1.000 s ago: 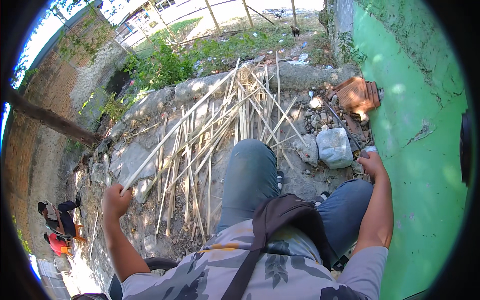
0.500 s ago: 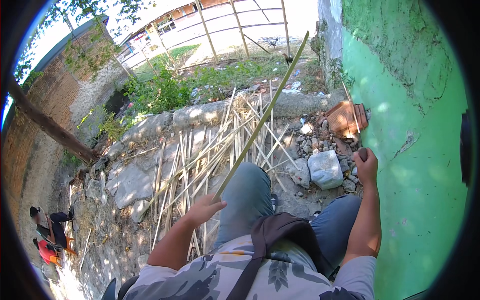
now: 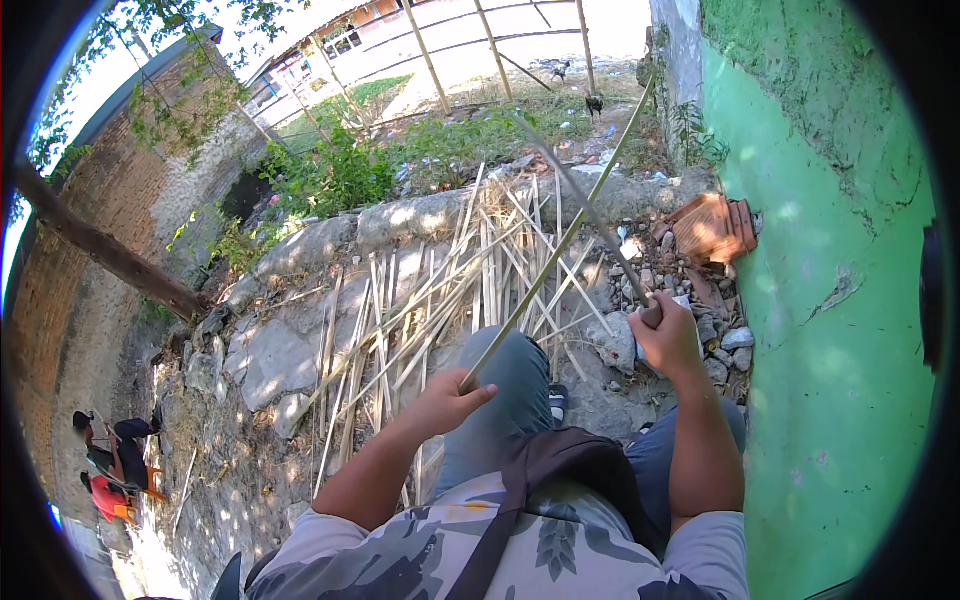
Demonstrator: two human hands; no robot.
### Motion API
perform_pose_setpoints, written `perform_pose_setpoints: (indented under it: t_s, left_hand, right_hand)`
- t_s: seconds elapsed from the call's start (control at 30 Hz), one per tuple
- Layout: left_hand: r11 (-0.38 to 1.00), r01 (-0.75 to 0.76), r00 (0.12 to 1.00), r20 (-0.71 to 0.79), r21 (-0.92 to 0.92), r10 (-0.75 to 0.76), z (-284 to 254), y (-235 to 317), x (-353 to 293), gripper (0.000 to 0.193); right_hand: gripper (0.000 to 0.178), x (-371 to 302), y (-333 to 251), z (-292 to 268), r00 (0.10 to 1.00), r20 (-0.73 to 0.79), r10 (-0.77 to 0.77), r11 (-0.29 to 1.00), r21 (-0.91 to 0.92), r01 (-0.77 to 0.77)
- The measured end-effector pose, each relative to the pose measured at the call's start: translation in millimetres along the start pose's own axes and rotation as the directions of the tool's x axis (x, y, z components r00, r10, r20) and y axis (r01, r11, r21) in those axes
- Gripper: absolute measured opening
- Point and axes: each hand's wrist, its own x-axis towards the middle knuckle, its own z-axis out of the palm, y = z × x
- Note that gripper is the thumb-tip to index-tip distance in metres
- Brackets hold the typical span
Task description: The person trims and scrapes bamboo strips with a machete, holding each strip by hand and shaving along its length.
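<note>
Both hands grip: left hand (image 3: 443, 402) a bamboo strip (image 3: 560, 245), right hand (image 3: 668, 340) a blade (image 3: 585, 210) (handle hidden).

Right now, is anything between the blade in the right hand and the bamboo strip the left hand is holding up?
Nothing visible. The left hand grips the long bamboo strip at its lower end, and the right hand holds the long blade, which already crosses the strip in mid-air above the pile of split bamboo.

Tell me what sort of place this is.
Likely an outdoor backyard work spot: split bamboo strips piled on rough stone ground, a green painted wall alongside, weeds and a fence behind.
</note>
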Motion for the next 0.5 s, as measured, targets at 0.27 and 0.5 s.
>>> perform_pose_setpoints:
  t_s: [0.27,0.5]
  left_hand:
    - [0.998,-0.067,0.993,0.099,-0.015,0.068,12.2,30.1,45.6,0.036]
    - [0.985,-0.112,0.979,0.184,0.131,0.087,23.9,36.1,29.9,0.038]
  right_hand:
    - [0.016,-24.3,-10.8,23.4,0.950,0.203,-0.237,0.939,-0.202,0.277]
    - [0.018,-10.9,11.5,22.2,0.985,0.166,-0.057,0.989,-0.126,0.078]
